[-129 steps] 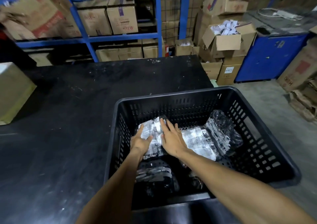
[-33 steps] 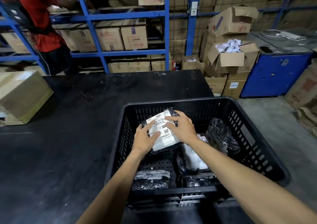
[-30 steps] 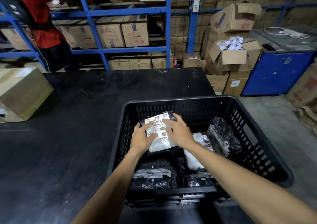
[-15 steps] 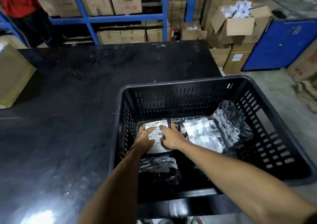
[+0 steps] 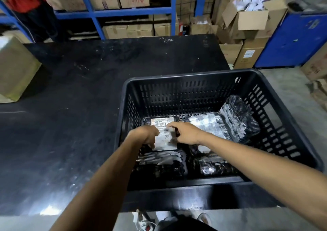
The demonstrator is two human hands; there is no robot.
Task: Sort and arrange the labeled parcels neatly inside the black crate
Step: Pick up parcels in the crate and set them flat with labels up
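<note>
head view shows both hands down in the black crate (image 5: 208, 199), left hand (image 5: 146, 136) and right hand (image 5: 185, 133) loosely open, pressing the labeled parcel (image 5: 165, 135) flat at the far-left corner; next, probably, squaring its neighbours.

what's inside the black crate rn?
Black crate holds several plastic-wrapped parcels: a labeled parcel under the left hand and right hand, more flat ones beside it, one parcel leaning at right. Anything beneath them is covered.
</note>
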